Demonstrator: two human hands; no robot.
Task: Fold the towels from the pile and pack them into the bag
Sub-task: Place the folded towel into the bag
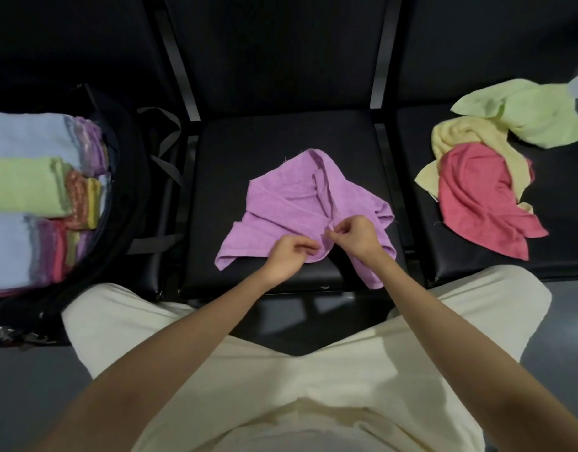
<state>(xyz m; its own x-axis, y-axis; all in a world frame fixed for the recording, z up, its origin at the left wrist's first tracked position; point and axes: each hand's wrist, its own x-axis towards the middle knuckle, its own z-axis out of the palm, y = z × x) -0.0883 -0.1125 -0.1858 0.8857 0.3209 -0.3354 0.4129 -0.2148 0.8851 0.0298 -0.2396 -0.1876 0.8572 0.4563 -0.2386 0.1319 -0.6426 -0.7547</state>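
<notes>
We see the purple towel lying crumpled on the middle black seat. The left hand pinches its near edge, fingers curled on the cloth. The right hand, just beside the left, pinches a fold of the same towel between thumb and fingertips. To the left of both grips stands the open black bag holding folded towels. To their right lies the pile: red towel, yellow towel, green towel.
</notes>
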